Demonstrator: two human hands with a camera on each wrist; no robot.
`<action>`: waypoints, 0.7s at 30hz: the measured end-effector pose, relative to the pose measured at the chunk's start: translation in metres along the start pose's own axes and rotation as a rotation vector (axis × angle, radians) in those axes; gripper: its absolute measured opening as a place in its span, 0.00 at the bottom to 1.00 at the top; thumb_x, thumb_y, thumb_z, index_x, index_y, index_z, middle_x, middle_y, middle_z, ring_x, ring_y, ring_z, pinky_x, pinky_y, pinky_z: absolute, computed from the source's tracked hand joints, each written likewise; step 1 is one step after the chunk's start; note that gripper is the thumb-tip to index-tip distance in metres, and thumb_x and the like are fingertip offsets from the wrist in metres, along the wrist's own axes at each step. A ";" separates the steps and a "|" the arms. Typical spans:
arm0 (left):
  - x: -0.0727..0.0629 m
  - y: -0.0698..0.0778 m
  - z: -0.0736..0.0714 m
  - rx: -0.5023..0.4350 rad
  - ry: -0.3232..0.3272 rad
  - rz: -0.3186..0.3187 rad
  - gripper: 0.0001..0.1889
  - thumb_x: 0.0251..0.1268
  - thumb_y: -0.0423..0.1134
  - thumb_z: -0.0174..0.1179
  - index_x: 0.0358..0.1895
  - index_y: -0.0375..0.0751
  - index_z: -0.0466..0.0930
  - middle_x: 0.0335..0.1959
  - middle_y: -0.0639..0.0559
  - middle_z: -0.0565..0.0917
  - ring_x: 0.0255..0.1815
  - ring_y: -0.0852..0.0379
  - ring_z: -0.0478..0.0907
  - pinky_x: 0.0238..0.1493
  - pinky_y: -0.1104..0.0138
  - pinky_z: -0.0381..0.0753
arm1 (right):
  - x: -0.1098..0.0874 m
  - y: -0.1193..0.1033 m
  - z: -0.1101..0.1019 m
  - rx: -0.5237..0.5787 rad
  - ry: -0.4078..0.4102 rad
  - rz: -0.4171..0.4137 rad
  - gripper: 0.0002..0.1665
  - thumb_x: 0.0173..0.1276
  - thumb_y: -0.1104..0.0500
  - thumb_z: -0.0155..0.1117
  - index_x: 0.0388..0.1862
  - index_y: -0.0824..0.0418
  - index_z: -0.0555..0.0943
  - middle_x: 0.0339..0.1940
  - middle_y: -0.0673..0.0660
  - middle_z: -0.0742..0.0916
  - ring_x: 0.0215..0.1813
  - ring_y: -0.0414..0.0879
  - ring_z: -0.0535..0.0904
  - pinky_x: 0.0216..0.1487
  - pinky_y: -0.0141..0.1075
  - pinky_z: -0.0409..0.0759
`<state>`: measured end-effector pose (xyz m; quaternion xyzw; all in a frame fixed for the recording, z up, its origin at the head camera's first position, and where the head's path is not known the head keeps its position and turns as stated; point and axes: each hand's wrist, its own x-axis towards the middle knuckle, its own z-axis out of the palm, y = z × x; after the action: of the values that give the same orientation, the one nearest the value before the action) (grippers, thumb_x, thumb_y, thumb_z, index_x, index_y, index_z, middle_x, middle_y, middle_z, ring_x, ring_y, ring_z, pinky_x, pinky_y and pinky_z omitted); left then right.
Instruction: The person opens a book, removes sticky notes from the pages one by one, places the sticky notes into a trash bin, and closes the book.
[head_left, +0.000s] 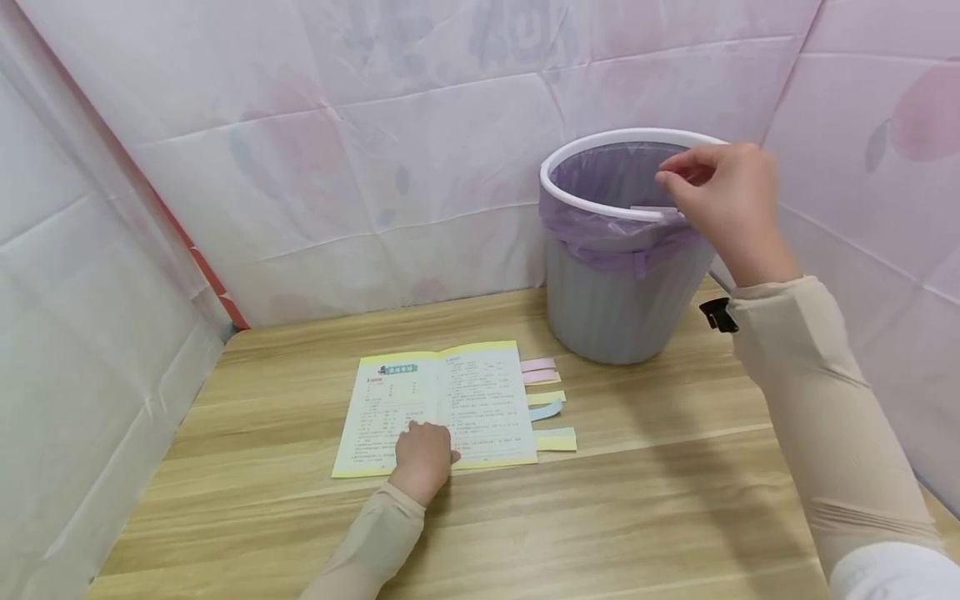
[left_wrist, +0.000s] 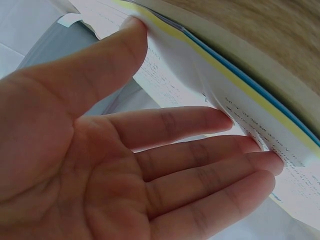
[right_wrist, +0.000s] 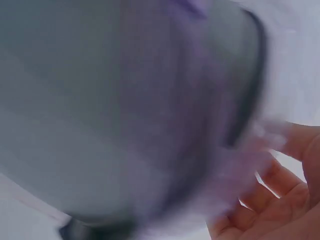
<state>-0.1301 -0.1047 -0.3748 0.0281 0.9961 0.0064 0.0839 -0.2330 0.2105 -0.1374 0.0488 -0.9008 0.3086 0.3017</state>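
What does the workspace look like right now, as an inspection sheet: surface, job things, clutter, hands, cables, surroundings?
Surface: wood-grain table.
Job's things: booklet lying open; coloured paper tabs stick out past its right edge; grey bin with a purple liner stands on the table.
Clutter: nothing seen.
Left hand: rests on the booklet's lower part, fingers extended.
Right hand: at the bin's rim, fingers bent; whether it holds anything cannot be told. A black piece sits at its sleeve cuff.
Cables: nothing seen.
Surroundings: creased pale sheets with pink and bluish prints.
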 end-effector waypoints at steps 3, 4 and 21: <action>-0.002 -0.003 0.001 -0.014 0.004 -0.005 0.20 0.57 0.49 0.67 0.39 0.32 0.85 0.43 0.38 0.85 0.54 0.39 0.79 0.51 0.53 0.79 | -0.017 -0.017 -0.004 0.032 0.076 -0.110 0.13 0.65 0.56 0.63 0.42 0.62 0.87 0.21 0.31 0.81 0.26 0.22 0.70 0.32 0.22 0.64; -0.002 -0.003 0.002 -0.016 0.004 -0.006 0.20 0.57 0.49 0.67 0.39 0.32 0.85 0.43 0.38 0.85 0.54 0.39 0.79 0.52 0.53 0.79 | -0.025 -0.025 -0.006 0.041 0.101 -0.158 0.12 0.66 0.57 0.63 0.42 0.62 0.88 0.24 0.37 0.84 0.28 0.21 0.70 0.33 0.22 0.65; -0.002 -0.010 -0.003 -0.010 0.012 -0.015 0.20 0.58 0.49 0.67 0.39 0.31 0.85 0.44 0.36 0.85 0.54 0.38 0.79 0.52 0.52 0.79 | -0.117 -0.001 0.134 0.447 -0.727 0.040 0.17 0.75 0.62 0.50 0.49 0.75 0.79 0.40 0.66 0.87 0.42 0.56 0.83 0.45 0.44 0.82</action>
<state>-0.1288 -0.1147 -0.3716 0.0203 0.9967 0.0109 0.0780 -0.2066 0.1201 -0.2880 0.2011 -0.8601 0.4650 -0.0597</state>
